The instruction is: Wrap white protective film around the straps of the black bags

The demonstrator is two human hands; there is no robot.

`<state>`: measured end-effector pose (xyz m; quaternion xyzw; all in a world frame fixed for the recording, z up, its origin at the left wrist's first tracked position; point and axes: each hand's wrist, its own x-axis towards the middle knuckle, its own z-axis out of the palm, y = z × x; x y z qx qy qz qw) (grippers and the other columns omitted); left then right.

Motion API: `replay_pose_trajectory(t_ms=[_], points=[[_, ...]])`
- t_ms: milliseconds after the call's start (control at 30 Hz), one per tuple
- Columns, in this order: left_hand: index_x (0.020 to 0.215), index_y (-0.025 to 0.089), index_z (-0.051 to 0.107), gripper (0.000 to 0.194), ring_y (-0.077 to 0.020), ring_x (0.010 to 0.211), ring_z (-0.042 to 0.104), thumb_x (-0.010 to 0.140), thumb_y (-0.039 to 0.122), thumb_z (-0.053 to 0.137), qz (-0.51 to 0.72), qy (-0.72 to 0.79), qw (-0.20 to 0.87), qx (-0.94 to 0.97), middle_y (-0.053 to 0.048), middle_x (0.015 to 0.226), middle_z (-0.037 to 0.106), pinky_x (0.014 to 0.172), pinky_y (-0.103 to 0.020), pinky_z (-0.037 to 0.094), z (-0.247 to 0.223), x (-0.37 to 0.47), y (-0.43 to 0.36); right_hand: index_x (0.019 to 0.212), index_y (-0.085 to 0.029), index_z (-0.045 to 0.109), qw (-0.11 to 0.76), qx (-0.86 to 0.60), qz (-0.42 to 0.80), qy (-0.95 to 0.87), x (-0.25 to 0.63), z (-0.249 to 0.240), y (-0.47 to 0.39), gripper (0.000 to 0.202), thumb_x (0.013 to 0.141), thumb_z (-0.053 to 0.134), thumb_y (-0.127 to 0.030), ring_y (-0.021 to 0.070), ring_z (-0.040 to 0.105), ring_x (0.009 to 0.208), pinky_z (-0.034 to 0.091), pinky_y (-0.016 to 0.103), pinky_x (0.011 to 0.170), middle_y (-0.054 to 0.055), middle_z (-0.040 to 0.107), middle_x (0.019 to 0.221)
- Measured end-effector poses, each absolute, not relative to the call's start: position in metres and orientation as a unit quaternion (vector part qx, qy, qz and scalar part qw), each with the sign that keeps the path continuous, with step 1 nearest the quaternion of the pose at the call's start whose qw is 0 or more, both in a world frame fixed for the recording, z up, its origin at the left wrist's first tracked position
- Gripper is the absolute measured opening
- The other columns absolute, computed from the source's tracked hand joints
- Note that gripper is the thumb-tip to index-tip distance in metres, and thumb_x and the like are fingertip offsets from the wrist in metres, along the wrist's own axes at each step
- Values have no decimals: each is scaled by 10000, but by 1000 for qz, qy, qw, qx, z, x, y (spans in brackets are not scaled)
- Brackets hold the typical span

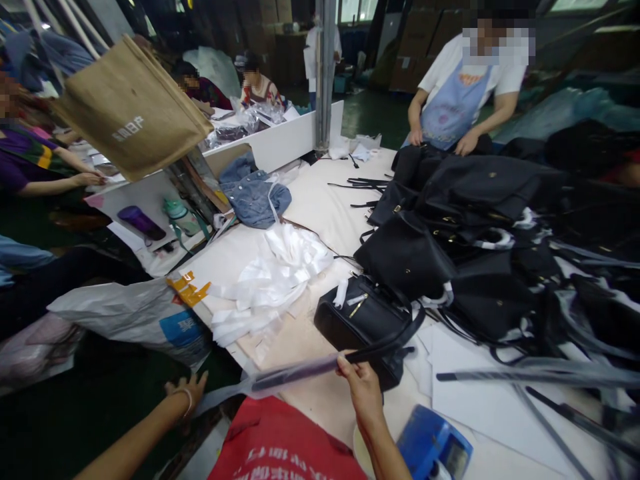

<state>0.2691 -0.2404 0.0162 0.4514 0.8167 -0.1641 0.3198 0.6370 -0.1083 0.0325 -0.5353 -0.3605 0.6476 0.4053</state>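
My right hand pinches a black bag strap where it enters a clear plastic sleeve. That strap loops up from a black handbag with a gold zip, lying on the table just beyond my hand. The sleeve runs left and tapers to a loose, see-through end beside my left hand. My left hand is off the table's edge, wrist banded, fingers spread and slightly blurred. The sleeve's tip passes close to its palm side; contact is unclear.
Black bags are heaped on the right. White strips and denim cloth lie on the left, near a hanging brown bag. A blue device stands by my right forearm. A person in an apron works across the table.
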Motion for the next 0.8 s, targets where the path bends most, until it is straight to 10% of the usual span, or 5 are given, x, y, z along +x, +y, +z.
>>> replay_pose_trajectory(t_ms=[200, 500, 800], points=[[1314, 213, 461, 474, -209, 1210, 487, 850, 306, 465, 134, 640, 440, 616, -105, 1302, 550, 1068, -363, 297, 58, 364, -148, 900, -191, 702, 385, -518, 654, -395, 626, 36, -109, 282, 716, 716, -405, 239, 604, 925, 436, 357, 857, 62, 691, 919], [815, 152, 521, 287, -184, 685, 658, 757, 402, 647, 393, 509, 689, 334, -71, 739, 704, 705, -312, 485, 49, 462, -123, 982, -180, 678, 378, -498, 667, -405, 623, 41, -103, 334, 746, 698, -416, 249, 594, 995, 430, 373, 906, 85, 682, 1005], [784, 167, 482, 313, -175, 579, 643, 714, 397, 682, 383, 539, 696, 281, -64, 661, 709, 585, -268, 447, 49, 464, -114, 946, -185, 616, 427, -505, 693, -289, 644, 48, -65, 303, 819, 617, -461, 209, 612, 925, 464, 364, 858, 88, 678, 1018]])
